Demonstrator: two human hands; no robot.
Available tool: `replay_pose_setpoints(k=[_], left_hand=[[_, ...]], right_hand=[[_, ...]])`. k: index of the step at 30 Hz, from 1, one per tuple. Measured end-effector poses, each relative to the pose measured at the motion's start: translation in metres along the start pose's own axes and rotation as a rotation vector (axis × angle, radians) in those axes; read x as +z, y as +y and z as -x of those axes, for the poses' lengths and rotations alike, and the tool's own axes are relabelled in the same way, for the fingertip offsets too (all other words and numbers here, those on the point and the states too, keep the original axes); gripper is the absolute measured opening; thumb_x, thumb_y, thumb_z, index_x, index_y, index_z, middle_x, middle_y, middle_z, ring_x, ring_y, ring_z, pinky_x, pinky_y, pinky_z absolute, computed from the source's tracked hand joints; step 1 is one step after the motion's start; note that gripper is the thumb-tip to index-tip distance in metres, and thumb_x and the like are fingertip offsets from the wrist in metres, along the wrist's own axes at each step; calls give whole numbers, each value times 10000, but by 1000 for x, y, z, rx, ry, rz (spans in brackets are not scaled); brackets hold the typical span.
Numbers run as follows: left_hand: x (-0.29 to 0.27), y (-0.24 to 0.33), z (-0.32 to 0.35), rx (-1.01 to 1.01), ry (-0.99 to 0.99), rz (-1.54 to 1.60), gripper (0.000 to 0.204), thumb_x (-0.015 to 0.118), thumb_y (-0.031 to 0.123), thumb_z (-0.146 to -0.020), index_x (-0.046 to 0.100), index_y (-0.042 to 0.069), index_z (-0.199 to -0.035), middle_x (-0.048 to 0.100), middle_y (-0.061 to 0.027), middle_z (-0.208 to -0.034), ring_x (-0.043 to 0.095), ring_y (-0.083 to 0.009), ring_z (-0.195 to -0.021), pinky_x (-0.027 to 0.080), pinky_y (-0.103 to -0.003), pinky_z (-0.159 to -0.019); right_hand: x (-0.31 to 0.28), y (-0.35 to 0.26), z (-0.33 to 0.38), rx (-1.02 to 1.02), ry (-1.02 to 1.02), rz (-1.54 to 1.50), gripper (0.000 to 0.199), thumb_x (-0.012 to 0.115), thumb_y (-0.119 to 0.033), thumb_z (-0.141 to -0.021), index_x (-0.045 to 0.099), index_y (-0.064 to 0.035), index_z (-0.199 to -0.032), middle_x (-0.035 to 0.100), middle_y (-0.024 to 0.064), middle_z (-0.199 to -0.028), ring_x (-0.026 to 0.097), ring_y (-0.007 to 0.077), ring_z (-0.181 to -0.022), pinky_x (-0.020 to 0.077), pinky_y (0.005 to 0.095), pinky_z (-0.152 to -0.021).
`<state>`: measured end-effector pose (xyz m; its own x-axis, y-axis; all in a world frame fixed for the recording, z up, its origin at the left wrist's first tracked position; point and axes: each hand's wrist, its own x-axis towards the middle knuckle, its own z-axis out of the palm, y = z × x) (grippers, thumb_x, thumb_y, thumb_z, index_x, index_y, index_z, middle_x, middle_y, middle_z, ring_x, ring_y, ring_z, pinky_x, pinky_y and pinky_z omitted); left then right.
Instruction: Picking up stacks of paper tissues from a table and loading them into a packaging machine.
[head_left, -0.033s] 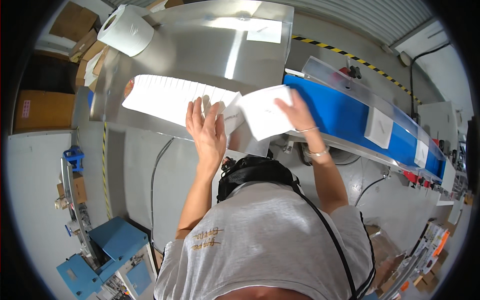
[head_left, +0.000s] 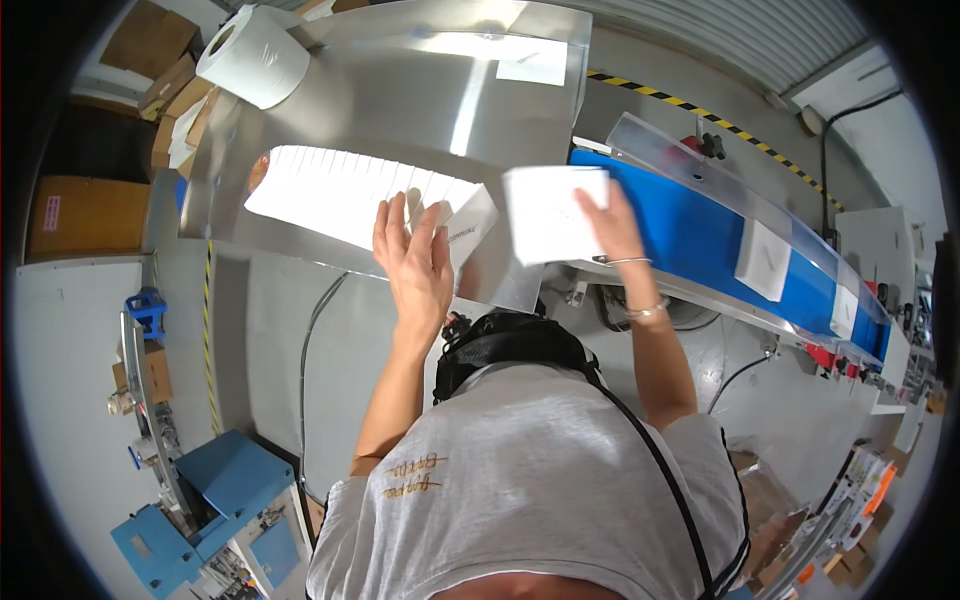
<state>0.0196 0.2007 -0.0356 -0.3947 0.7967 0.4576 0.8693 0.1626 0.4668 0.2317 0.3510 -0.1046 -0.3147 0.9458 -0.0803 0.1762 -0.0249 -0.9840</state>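
Note:
A flat white square box (head_left: 548,215) is gripped at its right edge by my right hand (head_left: 612,225), slightly blurred, over the gap between the metal table and the blue conveyor belt (head_left: 680,225). My left hand (head_left: 415,262) is open, its spread fingers laid against the near side of a long row of white boxes (head_left: 325,190). These boxes stand on edge, packed side by side on the shiny metal table (head_left: 400,90). The box at the row's right end (head_left: 473,225) leans outward and shows print on its side.
On the belt lie two more white boxes, one nearer (head_left: 762,260) and one farther (head_left: 844,310), beside a clear plastic guard (head_left: 670,150). A large white roll (head_left: 262,65) stands at the table's far left corner. A white sheet (head_left: 531,61) lies at the far right.
My right hand has carried the white box a little rightward, away from the row and toward the belt. The boxes on the belt have shifted slightly right. My left hand stays in place.

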Motion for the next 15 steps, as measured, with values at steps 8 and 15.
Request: replay_pose_setpoints(k=[8,15], left_hand=[[2,1,-1,16,17,12,300,624,-24,-783,669,96,-1054,463,-185,-1317,347,-402,-1282,286,-493,-1046],[6,3,-2,44,23,57,312,627,-18,-777,676,108,-1059,475,-180,-1308,355,-396,-1278,290,-482,-1042]], right_hand=[[-103,31,5,7,810,1328,683,722,-421,-745,468,-25,-1240,530,200,-1206,520,348,-1074,397,453,-924],[4,-28,-4,-603,147,658,509,744,-178,-728,554,-54,-1183,558,152,-1198,525,325,-1105,407,411,-945]])
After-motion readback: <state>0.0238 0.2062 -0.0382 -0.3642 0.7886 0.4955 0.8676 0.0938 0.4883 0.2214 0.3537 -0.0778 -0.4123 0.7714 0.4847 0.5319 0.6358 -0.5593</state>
